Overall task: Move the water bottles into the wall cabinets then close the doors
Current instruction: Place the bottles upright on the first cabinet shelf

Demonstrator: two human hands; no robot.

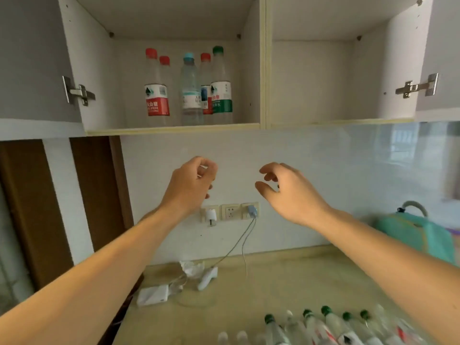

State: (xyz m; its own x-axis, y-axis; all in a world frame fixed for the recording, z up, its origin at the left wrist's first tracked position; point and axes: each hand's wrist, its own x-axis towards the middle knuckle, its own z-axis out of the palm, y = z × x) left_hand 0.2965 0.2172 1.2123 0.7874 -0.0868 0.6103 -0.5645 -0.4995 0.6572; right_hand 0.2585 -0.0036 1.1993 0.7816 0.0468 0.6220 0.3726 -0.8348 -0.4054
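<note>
I'm looking up at the wall cabinet (174,130), both doors swung wide. The top of the cabinet is cut off by the frame, and only slivers of the doors show at either edge.

Inside the left compartment, five water bottles stand upright in a loose cluster: a red-capped bottle (156,88) in front, a second red cap (164,60) tucked just behind it, a blue-capped bottle (190,90), another red-capped one (205,78) mostly hidden between its neighbours, and a green-capped bottle (221,88) nearest the divider. The right compartment (311,80) shows bare white panels.

Below the cabinet, my left hand (190,185) hangs in the air with fingers loosely curled, gripping nothing. My right hand (286,192) is beside it, apart, fingers spread and bent, thumb out, also holding nothing. Neither touches anything.

Further below the cabinet, on the counter (286,277), a row of bottles (331,324) lies at the bottom edge, blurred and cut off; I make out green caps and a few white ones, but I can't count them properly. Under the cabinet's left compartment sit wall sockets (230,212) with a cable (239,242) running down to a white device (207,278), a flat white box (152,295) and some crumpled paper (191,268). Beneath the right compartment, a teal appliance (418,232) is half out of frame.
</note>
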